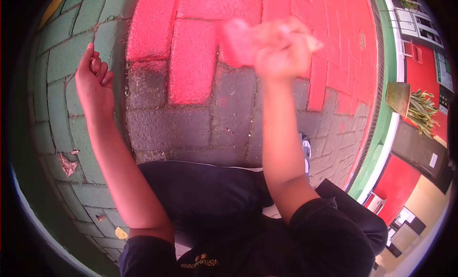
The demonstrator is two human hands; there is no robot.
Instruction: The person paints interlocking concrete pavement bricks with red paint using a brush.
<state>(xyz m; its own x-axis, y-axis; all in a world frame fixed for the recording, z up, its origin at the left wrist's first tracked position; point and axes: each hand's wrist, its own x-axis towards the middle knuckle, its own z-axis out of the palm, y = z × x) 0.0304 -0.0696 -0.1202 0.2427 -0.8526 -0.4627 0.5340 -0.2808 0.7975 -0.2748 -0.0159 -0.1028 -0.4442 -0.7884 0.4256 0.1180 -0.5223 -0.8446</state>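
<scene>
My right hand (284, 50) is closed around what looks like a paintbrush (236, 38), smeared by motion. Its wide, red-coated end points left, over the border between the wet red paint (195, 62) and the bare grey pavers (169, 126). A pale end sticks out on the right side of my fist. My left hand (95, 72) is at the green pavers (57, 69) on the left, with the index finger stretched out and the other fingers loosely curled. It holds nothing that I can see.
My knees in dark trousers (205, 188) are bent close to the grey pavers, with a shoe (306, 150) beside my right forearm. Dry leaves (68, 165) lie on the green strip. A potted plant (398, 98) stands at the right, by a green-and-white kerb (393, 48).
</scene>
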